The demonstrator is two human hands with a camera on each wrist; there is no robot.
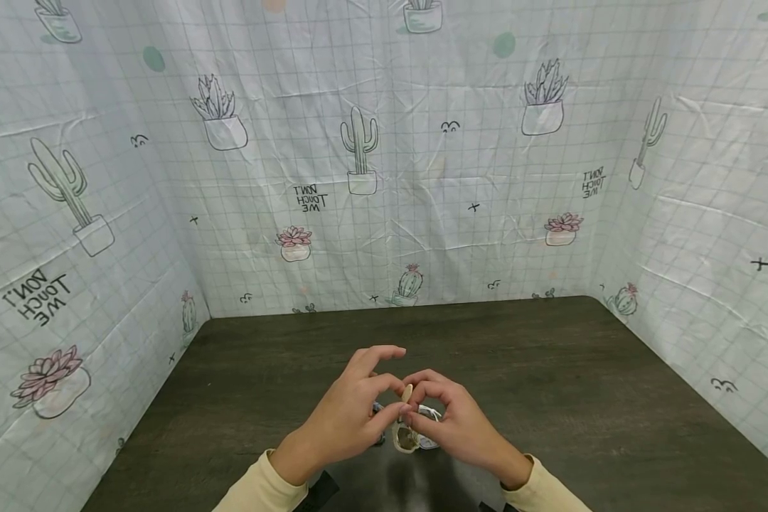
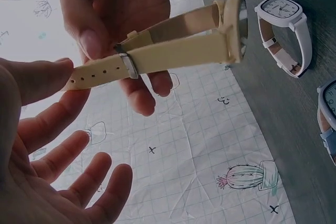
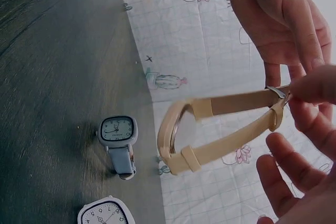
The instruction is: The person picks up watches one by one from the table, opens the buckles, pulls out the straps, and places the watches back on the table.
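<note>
A cream-yellow wristwatch (image 2: 181, 53) hangs between my two hands, its strap closed into a loop through a metal buckle (image 2: 128, 65). My left hand (image 1: 348, 405) pinches the punched strap end between thumb and index finger, the other fingers spread away. Thumb and fingers of my right hand (image 1: 454, 416) hold the strap at the buckle. In the right wrist view the watch case (image 3: 170, 135) hangs away from both hands, seen from its side, so its dial is hidden there.
On the dark table (image 1: 262, 348) below lie a white watch (image 2: 281, 8) and a blue-strapped watch (image 3: 118, 129), both mostly behind my hands in the head view. Patterned cloth (image 1: 422, 235) walls the table's back and sides.
</note>
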